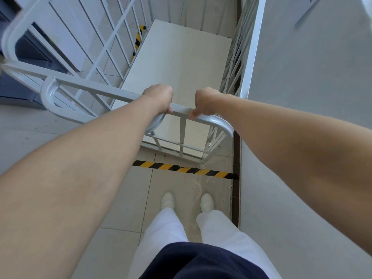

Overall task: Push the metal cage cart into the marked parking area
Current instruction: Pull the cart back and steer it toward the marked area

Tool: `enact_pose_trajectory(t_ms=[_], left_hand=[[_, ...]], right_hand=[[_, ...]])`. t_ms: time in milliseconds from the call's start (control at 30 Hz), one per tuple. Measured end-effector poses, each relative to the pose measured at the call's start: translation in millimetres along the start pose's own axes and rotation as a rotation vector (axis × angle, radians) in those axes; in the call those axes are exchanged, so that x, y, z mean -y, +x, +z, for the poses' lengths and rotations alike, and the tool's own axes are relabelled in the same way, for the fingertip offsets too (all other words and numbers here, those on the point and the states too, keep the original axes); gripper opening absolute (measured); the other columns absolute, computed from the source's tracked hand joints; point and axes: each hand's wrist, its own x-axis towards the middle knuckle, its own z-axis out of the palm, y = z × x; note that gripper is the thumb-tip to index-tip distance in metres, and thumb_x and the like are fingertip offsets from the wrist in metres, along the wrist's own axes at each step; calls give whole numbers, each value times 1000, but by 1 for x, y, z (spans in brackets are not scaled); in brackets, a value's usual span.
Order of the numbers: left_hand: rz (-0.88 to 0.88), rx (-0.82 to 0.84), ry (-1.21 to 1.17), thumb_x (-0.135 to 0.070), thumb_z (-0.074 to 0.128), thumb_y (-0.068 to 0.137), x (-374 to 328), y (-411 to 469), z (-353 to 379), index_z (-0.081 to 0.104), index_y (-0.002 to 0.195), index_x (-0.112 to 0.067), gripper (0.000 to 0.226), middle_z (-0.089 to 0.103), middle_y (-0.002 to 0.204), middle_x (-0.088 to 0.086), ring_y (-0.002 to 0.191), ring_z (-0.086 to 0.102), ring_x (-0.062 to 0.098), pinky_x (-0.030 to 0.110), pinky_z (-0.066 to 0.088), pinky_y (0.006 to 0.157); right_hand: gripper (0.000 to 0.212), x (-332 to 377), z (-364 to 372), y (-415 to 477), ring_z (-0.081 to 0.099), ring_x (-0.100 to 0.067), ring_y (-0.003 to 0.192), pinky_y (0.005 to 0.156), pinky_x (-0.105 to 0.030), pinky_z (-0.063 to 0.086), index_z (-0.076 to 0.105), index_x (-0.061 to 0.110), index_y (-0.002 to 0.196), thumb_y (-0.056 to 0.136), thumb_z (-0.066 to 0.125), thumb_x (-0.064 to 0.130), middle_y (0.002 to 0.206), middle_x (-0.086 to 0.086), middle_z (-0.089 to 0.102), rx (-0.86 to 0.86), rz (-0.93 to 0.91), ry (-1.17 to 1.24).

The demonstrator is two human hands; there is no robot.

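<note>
The left hand and right hand were clamped side by side on the top rail of the cage cart. The cart lay straight ahead, its long axis pointing away, beyond the striped floor tape and just beside the right wall.

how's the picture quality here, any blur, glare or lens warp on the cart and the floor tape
Head view: strong wide-angle warp bows the cage cart bars and stretches both forearms near the edges. Light is soft and even, with no hard shadows and only a faint sheen on the rail between the left hand and right hand. The striped floor tape is sharp; the top right corner smears.
</note>
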Motion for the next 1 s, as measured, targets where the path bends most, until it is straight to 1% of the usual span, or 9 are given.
enact_pose_trajectory(t_ms=[67, 100, 200, 300, 400, 500, 700, 867, 1000], left_hand=[[-43, 9, 25, -7, 63, 87, 7, -2, -2, 68, 95, -6, 10, 66, 80, 8, 64, 52, 21, 25, 36, 54], [-55, 18, 49, -9, 66, 86, 8, -3, -3, 67, 97, -5, 12, 65, 84, 9, 68, 54, 24, 26, 41, 61], [-74, 96, 99, -22, 71, 83, 2, -5, -2, 61, 107, -1, 34, 63, 111, 14, 99, 60, 32, 33, 47, 81], [0, 231, -75, -39, 71, 82, -24, -9, 12, 51, 135, -7, 65, 57, 132, 10, 121, 54, 30, 39, 45, 101], [54, 255, -133, -39, 68, 84, -41, -13, 22, 60, 126, -11, 51, 64, 112, 8, 104, 59, 26, 33, 47, 91], [28, 276, -117, -35, 66, 88, -35, -18, 20, 66, 115, -9, 37, 59, 94, 6, 89, 54, 25, 30, 42, 79], [28, 282, -99, -32, 67, 87, -18, -21, 20, 67, 115, -9, 36, 61, 93, 6, 87, 53, 24, 30, 41, 75], [65, 275, -54, -32, 66, 88, -13, -23, 17, 68, 116, -11, 35, 67, 107, 11, 92, 56, 26, 31, 44, 80], [93, 273, -20, -33, 64, 89, -17, -24, 16, 67, 117, -10, 36, 67, 110, 13, 88, 53, 25, 28, 42, 77]], right_hand=[[40, -2, -1, 1, 63, -29, 99, 89, -38, 52, 67, 6, 115, 84, 69, 31, 112, -11, 67, 24, -44, 33], [38, -4, -3, -1, 63, -29, 102, 91, -38, 52, 68, 7, 115, 84, 70, 29, 113, -10, 68, 35, -62, 44], [38, -16, -9, -6, 62, -27, 108, 96, -38, 49, 69, 10, 116, 83, 71, 31, 117, -8, 68, 53, -83, 52], [46, -32, -14, -9, 59, -25, 114, 102, -40, 44, 66, 14, 120, 81, 72, 36, 122, -3, 66, 112, -76, -13], [48, -44, -12, -12, 59, -24, 114, 103, -40, 44, 65, 16, 121, 79, 74, 36, 122, 0, 66, 150, -89, -58], [46, -44, -7, -10, 60, -24, 113, 101, -40, 46, 64, 16, 122, 80, 74, 30, 122, 0, 65, 144, -142, -71], [38, -31, 2, 2, 61, -27, 112, 98, -38, 48, 65, 10, 119, 83, 73, 18, 122, -6, 65, 121, -215, -143], [32, -24, 11, 7, 63, -28, 105, 90, -34, 51, 69, 9, 113, 82, 73, 17, 115, -7, 68, 79, -214, -177], [33, -31, 20, 5, 64, -29, 105, 92, -36, 52, 68, 9, 115, 82, 72, 15, 116, -8, 67, 68, -193, -167]])
